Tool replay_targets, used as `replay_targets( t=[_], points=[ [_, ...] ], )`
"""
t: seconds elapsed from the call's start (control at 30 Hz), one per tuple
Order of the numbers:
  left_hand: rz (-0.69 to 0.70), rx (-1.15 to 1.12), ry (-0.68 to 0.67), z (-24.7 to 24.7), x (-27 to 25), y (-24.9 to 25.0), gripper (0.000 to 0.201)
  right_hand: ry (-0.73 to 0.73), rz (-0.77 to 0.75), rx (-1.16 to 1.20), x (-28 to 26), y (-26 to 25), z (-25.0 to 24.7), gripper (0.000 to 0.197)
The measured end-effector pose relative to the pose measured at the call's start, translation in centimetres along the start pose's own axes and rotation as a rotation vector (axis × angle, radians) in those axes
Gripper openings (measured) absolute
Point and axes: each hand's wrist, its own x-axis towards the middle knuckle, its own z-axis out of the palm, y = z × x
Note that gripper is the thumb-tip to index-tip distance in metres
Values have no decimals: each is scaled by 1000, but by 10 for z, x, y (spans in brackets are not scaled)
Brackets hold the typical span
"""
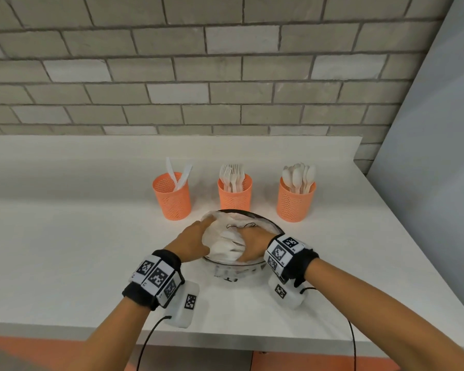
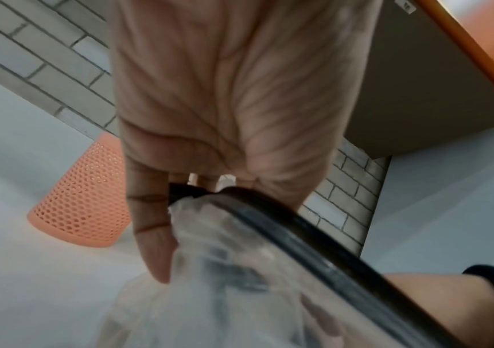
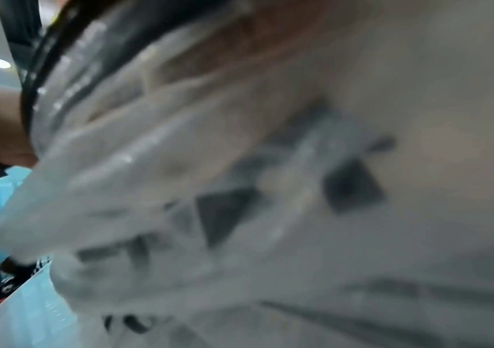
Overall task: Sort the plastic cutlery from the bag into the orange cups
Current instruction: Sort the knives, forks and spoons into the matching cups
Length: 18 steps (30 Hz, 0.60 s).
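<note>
Three orange mesh cups stand in a row on the white counter: the left cup (image 1: pixel 172 199) has two knives, the middle cup (image 1: pixel 235 196) forks, the right cup (image 1: pixel 296 203) spoons. In front of them a glass bowl with a dark rim (image 1: pixel 269 224) holds the crumpled white plastic bag (image 1: pixel 225 247). My left hand (image 1: pixel 200 232) grips the bag's left edge at the bowl rim (image 2: pixel 314 235), fingers curled over it. My right hand (image 1: pixel 249 242) digs into the bag's right side, fingers bunched in the plastic. Any cutlery in the bag (image 3: pixel 180 188) is hidden.
A grey brick wall (image 1: pixel 225 76) backs the counter, and a pale panel (image 1: pixel 439 129) closes the right side. The counter's front edge (image 1: pixel 252 341) runs just below my wrists. In the left wrist view, the left cup (image 2: pixel 84 200) stands close beside my hand.
</note>
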Motion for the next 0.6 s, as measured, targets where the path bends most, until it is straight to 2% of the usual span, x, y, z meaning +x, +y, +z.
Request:
replay_targets(
  t=[0.13,0.27,0.47,0.6],
  points=[
    [58,-55,51,-9,2,1,78,56,18,112,1,8,-11,82],
    [70,-77,48,-10,4,3,76,18,50,67,4,11,-7,76],
    [60,-113,34,-9,3,0,75,-9,111,125,8,12,-10,80],
    [57,-155,38,-9,2,0,74,-77,112,165,10,11,-12,85]
  ],
)
